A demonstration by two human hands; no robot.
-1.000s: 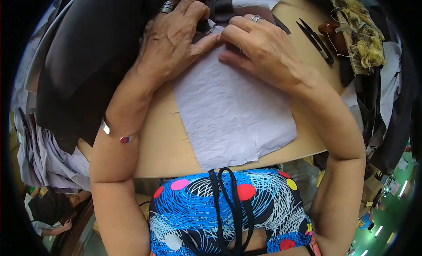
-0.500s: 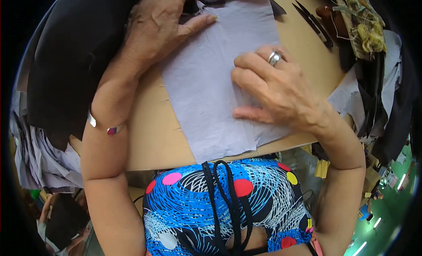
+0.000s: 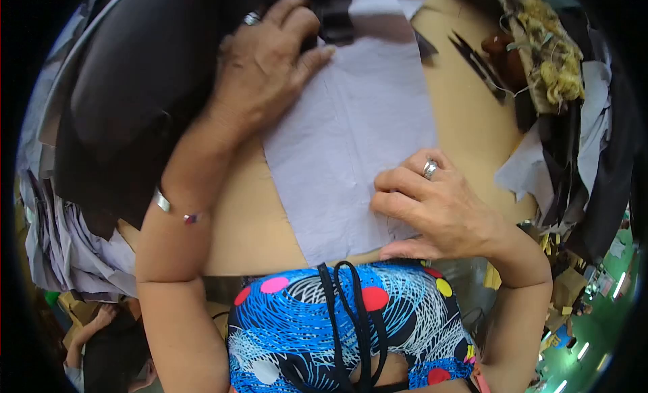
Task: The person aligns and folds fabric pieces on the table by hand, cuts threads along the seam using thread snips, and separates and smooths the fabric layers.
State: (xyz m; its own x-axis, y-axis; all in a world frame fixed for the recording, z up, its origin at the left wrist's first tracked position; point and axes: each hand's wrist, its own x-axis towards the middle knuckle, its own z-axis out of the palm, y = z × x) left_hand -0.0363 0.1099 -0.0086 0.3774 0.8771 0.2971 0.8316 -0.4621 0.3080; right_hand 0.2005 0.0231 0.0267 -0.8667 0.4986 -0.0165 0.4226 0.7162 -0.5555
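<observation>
A pale lilac-grey sheet (image 3: 344,143) lies on the tan board, its lower edge near my body. Dark pieces lie beyond its top end. My left hand (image 3: 266,62) rests at the sheet's upper left corner, thumb stretched over its edge, the other fingers bent over dark material. My right hand (image 3: 435,207) is at the sheet's lower right edge, with fingers curled and the thumb near the board's front edge. Whether it pinches the sheet's edge is hidden under the fingers.
Dark material (image 3: 135,102) is heaped at the left, above pale layers (image 3: 74,244). Black snips (image 3: 478,65) lie on the tan board (image 3: 236,211) at upper right, beside a brown object and a strip with yellow fibres (image 3: 557,69). Another person's arm (image 3: 91,329) shows at lower left.
My right hand has moved from the sheet's top, down along its right side to the lower right edge. My left hand stays at the upper left corner.
</observation>
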